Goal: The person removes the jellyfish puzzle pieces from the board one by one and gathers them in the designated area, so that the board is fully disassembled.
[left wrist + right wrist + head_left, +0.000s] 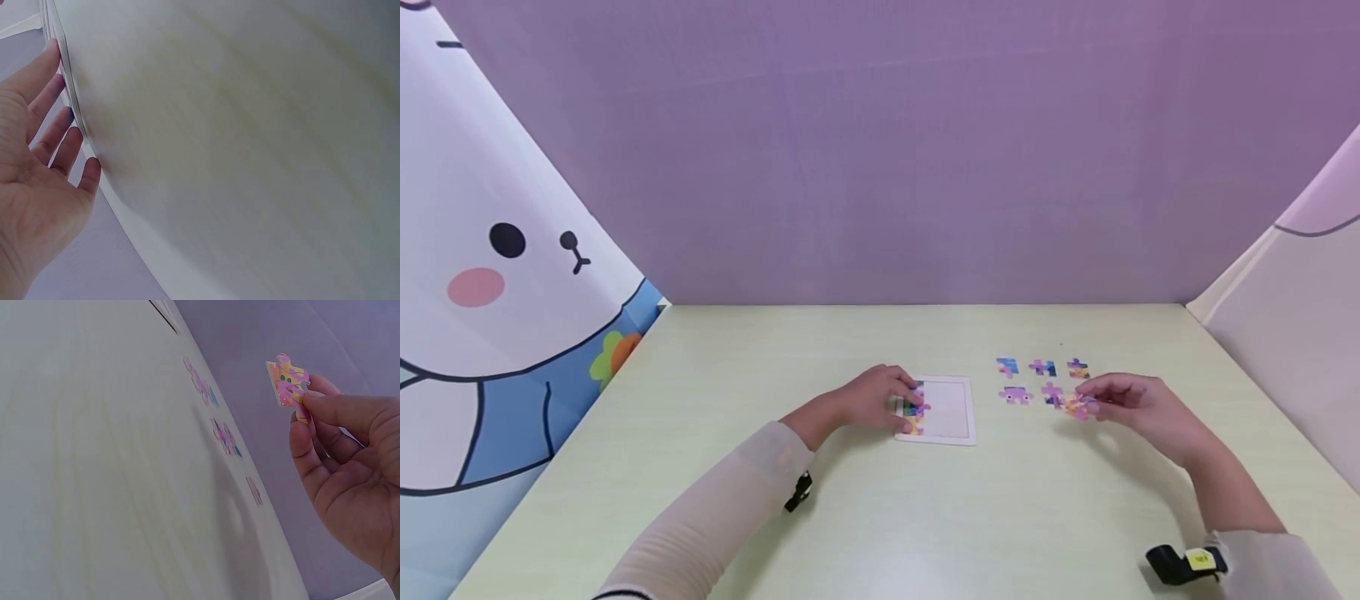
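My right hand (1138, 408) pinches a pink and yellow jigsaw piece (289, 381) between thumb and fingers, raised above the table in the right wrist view. My left hand (880, 398) rests on the left side of a white square puzzle tray (951, 408), its fingers nearly straight and touching the tray's edge. Along that left side lies a column of fitted jigsaw pieces (917, 409), partly hidden by the fingers. The tray's right portion shows bare white board.
Several loose jigsaw pieces (1016, 395) lie in two rows between the tray and my right hand. A purple cloth wall (925, 167) stands along the table's far edge. Printed cloths hang at the left and right sides.
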The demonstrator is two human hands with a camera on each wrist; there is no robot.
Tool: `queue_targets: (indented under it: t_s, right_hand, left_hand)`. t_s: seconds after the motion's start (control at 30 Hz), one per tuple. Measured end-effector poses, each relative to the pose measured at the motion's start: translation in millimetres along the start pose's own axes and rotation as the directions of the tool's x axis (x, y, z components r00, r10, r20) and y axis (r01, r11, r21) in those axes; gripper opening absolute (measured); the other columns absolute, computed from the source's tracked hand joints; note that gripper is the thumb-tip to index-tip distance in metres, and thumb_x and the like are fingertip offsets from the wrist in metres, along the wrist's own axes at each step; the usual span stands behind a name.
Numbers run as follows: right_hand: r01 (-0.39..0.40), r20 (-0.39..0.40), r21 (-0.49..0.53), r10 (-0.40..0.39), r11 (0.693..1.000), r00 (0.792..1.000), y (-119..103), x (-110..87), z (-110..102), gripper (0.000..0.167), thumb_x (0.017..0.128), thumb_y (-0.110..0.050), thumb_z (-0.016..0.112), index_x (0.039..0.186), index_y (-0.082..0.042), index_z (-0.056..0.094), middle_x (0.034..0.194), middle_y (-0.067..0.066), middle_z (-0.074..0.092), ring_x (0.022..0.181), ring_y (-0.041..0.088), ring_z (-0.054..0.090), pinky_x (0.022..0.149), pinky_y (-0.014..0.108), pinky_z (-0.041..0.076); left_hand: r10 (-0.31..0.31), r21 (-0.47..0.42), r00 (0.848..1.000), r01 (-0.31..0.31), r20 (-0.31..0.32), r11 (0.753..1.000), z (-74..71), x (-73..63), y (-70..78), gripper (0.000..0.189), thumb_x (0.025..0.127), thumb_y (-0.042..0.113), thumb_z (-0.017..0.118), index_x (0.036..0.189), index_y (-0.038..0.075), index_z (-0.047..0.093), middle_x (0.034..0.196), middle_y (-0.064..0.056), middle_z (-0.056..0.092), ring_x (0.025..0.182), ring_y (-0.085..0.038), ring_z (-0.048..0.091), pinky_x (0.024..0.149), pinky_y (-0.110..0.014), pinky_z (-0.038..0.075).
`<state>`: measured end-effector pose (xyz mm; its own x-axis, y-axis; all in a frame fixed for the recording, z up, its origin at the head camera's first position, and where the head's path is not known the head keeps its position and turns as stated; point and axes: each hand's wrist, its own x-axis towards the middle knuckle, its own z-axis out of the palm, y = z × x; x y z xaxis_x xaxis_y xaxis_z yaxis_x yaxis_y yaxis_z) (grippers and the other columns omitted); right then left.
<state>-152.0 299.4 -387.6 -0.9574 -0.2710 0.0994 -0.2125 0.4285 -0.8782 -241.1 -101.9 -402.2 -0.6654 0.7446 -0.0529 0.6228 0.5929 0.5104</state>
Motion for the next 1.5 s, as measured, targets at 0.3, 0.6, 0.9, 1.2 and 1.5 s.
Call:
queue_targets:
  t_s: [0.3, 0.6, 0.9, 1.2, 1.5]
  right_hand:
    - [-0.031, -0.047, -0.045, 0.029, 0.998, 0.998, 14, -0.3, -8, 0.025, 0.093, -0.004, 0.064, 0.116, 0.007, 0.064, 0.103, 0.001, 0.070, 0.087, 0.011, 0.066, 0.074, 0.026, 0.056]
    - [-0.105, -0.070, -0.153, 0.096, 0.983, 0.993, 26, 5.0, -20, 0.026, 0.093, -0.008, 0.065, 0.116, 0.003, 0.066, 0.103, 0.001, 0.070, 0.086, 0.008, 0.061, 0.071, 0.025, 0.052]
    - [-0.187, -0.047, -0.214, 0.181, 0.959, 0.982, 34, 17.4, -27, 0.029, 0.094, -0.012, 0.065, 0.119, 0.001, 0.066, 0.109, 0.011, 0.067, 0.088, 0.010, 0.055, 0.072, 0.025, 0.049]
    - [-0.211, -0.022, -0.214, 0.211, 0.954, 0.977, 39, 23.2, -29, 0.037, 0.086, -0.008, 0.073, 0.120, 0.003, 0.064, 0.099, 0.012, 0.063, 0.084, 0.016, 0.056, 0.068, 0.025, 0.051]
    - [-0.173, -0.011, -0.299, 0.178, 0.938, 0.984, 37, 27.9, -25, 0.033, 0.083, -0.005, 0.075, 0.113, 0.005, 0.068, 0.093, 0.009, 0.064, 0.081, 0.016, 0.056, 0.065, 0.024, 0.050]
  left_hand:
    - [0.020, -0.001, 1.000, -0.020, -0.003, 1.000, 0.0, 0.2, -0.7, 0.040, 0.082, 0.019, 0.081, 0.119, 0.009, 0.071, 0.132, -0.009, 0.056, 0.126, -0.029, 0.046, 0.107, -0.042, 0.033]
    - [0.008, 0.001, 1.000, -0.008, -0.002, 1.000, -0.8, -1.5, -0.7, 0.041, 0.082, 0.020, 0.081, 0.120, 0.011, 0.071, 0.133, -0.007, 0.056, 0.128, -0.029, 0.044, 0.109, -0.043, 0.031]
    - [0.012, -0.002, 1.000, -0.012, -0.007, 1.000, -0.5, -1.9, -0.6, 0.040, 0.081, 0.020, 0.081, 0.119, 0.011, 0.071, 0.133, -0.006, 0.056, 0.127, -0.028, 0.045, 0.108, -0.043, 0.032]
    - [0.002, -0.016, 1.000, -0.002, -0.001, 1.000, -0.8, -1.5, 0.6, 0.041, 0.081, 0.020, 0.081, 0.120, 0.011, 0.071, 0.132, -0.005, 0.056, 0.127, -0.028, 0.044, 0.108, -0.043, 0.032]
    - [0.001, -0.015, 1.000, -0.001, -0.001, 1.000, -0.4, -1.5, -0.2, 0.042, 0.081, 0.020, 0.081, 0.120, 0.012, 0.071, 0.132, -0.005, 0.056, 0.127, -0.027, 0.044, 0.108, -0.043, 0.032]
